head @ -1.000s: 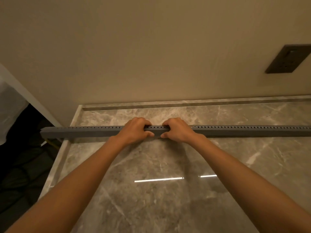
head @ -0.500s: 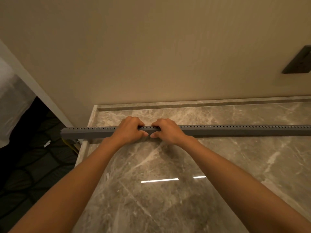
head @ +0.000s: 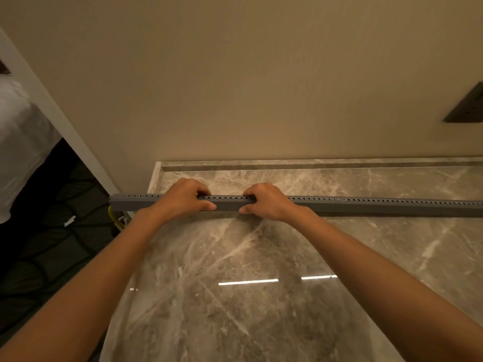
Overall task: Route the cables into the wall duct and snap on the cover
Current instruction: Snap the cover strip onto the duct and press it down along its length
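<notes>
My left hand [head: 183,198] and right hand [head: 269,202] clamp fingers around the duct [head: 366,205]; uneven squeezing could pop the cover loose.

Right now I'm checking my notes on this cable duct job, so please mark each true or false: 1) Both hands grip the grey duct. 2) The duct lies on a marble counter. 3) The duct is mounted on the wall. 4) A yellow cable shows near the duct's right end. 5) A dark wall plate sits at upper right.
1) Left hand and right hand grip the slotted grey duct: true.
2) It lies on the marble counter: true.
3) False; it rests on the counter, off the wall.
4) False; the yellow cable is below the left end.
5) Dark wall plate: true.
</notes>
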### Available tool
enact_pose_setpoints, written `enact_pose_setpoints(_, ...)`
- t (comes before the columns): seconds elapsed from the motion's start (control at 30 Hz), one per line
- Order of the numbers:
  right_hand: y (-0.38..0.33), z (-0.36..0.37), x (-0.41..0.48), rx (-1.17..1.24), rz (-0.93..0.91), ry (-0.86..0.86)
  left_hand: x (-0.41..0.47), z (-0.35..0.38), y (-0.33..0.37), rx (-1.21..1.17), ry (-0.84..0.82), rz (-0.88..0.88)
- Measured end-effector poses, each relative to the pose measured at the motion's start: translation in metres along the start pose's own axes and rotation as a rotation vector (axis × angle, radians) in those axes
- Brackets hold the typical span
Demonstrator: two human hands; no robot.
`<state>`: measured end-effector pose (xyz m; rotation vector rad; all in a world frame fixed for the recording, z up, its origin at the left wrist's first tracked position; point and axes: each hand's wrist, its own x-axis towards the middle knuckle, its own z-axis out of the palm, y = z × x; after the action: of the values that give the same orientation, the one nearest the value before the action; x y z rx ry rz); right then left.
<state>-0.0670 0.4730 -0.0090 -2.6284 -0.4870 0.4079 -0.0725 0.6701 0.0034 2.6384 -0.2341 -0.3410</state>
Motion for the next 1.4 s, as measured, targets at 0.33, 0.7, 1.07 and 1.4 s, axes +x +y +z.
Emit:
enact_pose_setpoints(0.33, -0.051, 0.025, 0.023, -0.006, -0.105, 0.004, -0.014, -0.007, -0.032, 0.068, 0.102, -0.001)
enact_pose_setpoints(0.7, -0.055, 0.020, 0.030, -0.046, -0.093, -0.025, -0.017, -0.007, -0.039, -0.028, 0.115, 0.041)
enact_pose_setpoints(1.07, -0.104, 0.041, 0.049, 0.087, -0.130, -0.040, -0.044, -0.051, -0.109, -0.063, 0.176, -0.190)
enact_pose_setpoints(1.4, -0.109, 0.044, 0.056, 0.057, -0.092, 0.000, -0.041, -0.050, -0.115, -0.049, 0.218, -0.156)
